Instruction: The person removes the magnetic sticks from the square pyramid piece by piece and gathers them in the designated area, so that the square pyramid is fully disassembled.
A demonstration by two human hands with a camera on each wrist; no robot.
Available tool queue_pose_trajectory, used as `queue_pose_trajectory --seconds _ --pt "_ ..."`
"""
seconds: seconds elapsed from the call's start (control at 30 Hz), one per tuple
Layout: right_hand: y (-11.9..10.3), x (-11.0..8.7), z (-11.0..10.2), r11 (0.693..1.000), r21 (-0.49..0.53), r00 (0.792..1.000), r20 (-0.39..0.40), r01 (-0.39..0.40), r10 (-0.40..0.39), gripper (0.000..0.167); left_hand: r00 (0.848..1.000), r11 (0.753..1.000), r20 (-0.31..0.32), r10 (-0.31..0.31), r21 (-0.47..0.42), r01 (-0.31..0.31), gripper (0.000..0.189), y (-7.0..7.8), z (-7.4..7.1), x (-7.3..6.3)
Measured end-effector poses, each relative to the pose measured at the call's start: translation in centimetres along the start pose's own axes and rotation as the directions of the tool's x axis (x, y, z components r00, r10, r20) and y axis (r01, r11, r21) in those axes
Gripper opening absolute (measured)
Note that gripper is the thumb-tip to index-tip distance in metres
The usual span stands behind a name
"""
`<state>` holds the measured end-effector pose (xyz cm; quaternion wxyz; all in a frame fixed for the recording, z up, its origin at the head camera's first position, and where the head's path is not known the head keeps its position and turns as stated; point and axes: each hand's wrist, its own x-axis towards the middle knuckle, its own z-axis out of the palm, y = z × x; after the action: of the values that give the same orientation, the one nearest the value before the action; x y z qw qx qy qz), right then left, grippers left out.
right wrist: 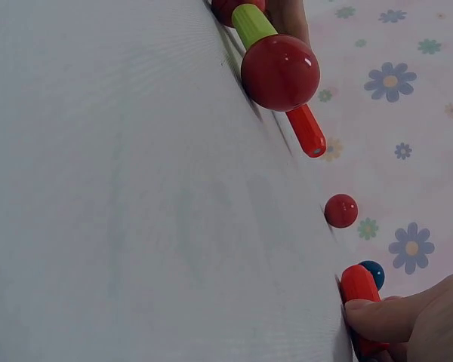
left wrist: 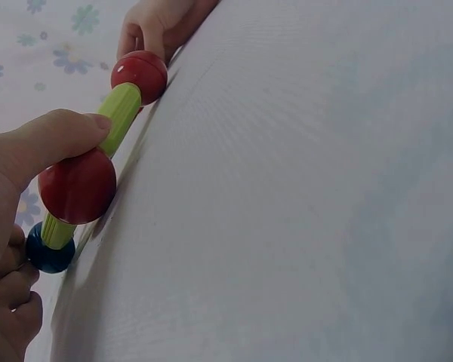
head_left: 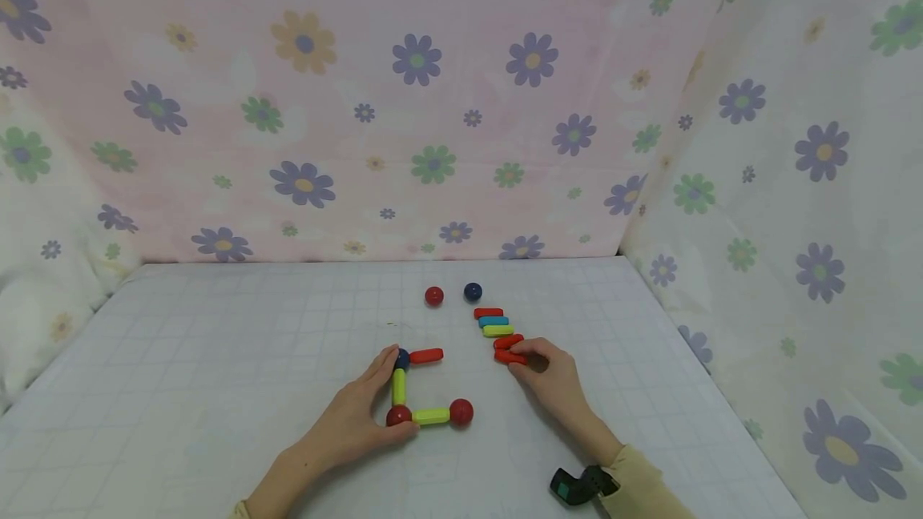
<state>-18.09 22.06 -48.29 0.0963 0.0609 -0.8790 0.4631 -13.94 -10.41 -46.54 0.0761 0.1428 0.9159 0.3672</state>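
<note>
A C-shaped frame of toy rods and balls lies on the white cloth. Its blue ball (head_left: 401,359) carries a red rod (head_left: 426,356); a yellow-green rod (head_left: 399,388) runs to the red corner ball (left wrist: 78,186), and a second yellow-green rod (head_left: 431,416) ends in another red ball (right wrist: 280,73). My left hand (head_left: 360,415) holds this frame, thumb on the second yellow-green rod by the corner ball and fingers at the blue ball. Over on the right, my right hand (head_left: 554,375) pinches a loose red rod (right wrist: 360,285) between thumb and fingers.
Beyond the right hand lie more loose rods: red (head_left: 509,340), yellow-green (head_left: 498,331), blue (head_left: 493,321) and red (head_left: 489,312). A loose red ball (head_left: 434,295) and dark blue ball (head_left: 473,291) sit farther back. Flowered curtains (head_left: 360,142) stand behind the table.
</note>
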Motion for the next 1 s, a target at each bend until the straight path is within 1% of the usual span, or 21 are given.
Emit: queue_pose_trajectory --seconds 0.2,0.47,0.73,1.0 --pt "0.02 0.10 0.04 1.000 -0.011 1.000 0.009 -0.017 0.017 0.029 1.000 1.000 0.004 -0.002 -0.007 0.002 0.110 -0.01 -0.03 -0.02" --pt "-0.06 0.25 0.07 0.999 0.002 0.999 0.005 -0.032 0.032 0.028 1.000 1.000 0.003 -0.010 -0.007 0.010 0.110 0.02 -0.09 -0.05" --pt "-0.17 0.25 0.04 0.997 -0.004 0.996 -0.042 -0.076 0.076 0.029 1.000 1.000 0.004 -0.007 -0.008 0.007 0.109 0.17 -0.16 -0.07" --pt "-0.05 0.25 0.03 0.997 -0.018 0.996 -0.053 -0.070 0.069 0.029 1.000 1.000 0.010 -0.010 -0.011 0.010 0.109 0.19 -0.15 -0.08"
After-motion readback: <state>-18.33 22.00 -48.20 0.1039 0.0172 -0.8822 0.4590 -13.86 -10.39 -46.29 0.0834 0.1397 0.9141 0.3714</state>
